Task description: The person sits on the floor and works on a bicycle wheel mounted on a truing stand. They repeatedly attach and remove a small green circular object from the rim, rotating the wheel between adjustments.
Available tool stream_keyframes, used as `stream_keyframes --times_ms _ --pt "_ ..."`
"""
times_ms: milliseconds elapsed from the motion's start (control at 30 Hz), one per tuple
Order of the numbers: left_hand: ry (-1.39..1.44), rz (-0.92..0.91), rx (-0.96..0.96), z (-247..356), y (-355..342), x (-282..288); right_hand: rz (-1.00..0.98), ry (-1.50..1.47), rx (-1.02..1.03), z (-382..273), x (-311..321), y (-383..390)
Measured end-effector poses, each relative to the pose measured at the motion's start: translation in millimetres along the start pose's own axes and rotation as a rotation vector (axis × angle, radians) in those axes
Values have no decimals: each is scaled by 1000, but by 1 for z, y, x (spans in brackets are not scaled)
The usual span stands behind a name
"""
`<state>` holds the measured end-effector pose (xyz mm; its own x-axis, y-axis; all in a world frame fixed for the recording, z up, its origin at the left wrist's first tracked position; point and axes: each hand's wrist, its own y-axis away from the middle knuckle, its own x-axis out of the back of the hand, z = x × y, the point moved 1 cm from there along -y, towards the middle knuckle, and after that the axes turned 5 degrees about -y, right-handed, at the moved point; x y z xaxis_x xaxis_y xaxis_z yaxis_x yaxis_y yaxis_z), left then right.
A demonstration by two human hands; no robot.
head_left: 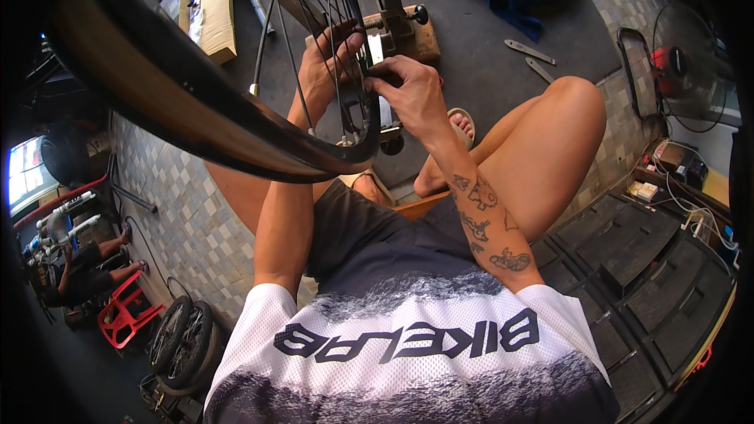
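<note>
Wheel (165,102): left of centre, by metal stand (389,0); prob. so both sides reachable;
L hand (320,71): fingers curled, wheel's left side; grip unclear;
R hand (412,94): fingertips bunched, wheel's right; can't tell if pinching

The middle is evenly lit, while the borders are sunk in black. The pale rectangular window (27,173) at far left is overexposed. A soft brown sheen is seen along the glossy black curved bicycle rim (196,122). The grey-and-beige checkered tiled floor (157,188) is bowed by fisheye distortion.
</note>
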<state>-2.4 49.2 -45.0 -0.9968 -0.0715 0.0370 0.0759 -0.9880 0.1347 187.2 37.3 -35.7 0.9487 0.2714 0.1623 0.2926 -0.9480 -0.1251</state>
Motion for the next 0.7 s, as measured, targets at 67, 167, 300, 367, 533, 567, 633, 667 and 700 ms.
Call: stream_keyframes --times_ms 67,167,300,367,533,567,633,667,700 --pt "-18 19 -16 3 0 -1 -7 87 87 -1 -2 1" --pt "-234 170 26 9 6 -1 2 182 143 0 -7 5" --pt "-331 -8 122 19 26 -1 11 84 57 0 -6 10" --pt "-210 -47 112 22 33 -3 70 21 22 -2 -6 17" --pt "-282 -65 114 29 34 3 -11 -490 -712 4 -9 49" --pt "-294 -75 106 30 34 4 -86 -731 -999 7 -13 54" --pt "-296 -96 121 29 33 5 -129 -1075 -1000 11 -24 52" --pt "-299 -106 111 29 32 5 -102 -1157 -960 14 -29 50" --pt "-297 -106 118 29 32 6 -107 -1263 -896 16 -33 47"
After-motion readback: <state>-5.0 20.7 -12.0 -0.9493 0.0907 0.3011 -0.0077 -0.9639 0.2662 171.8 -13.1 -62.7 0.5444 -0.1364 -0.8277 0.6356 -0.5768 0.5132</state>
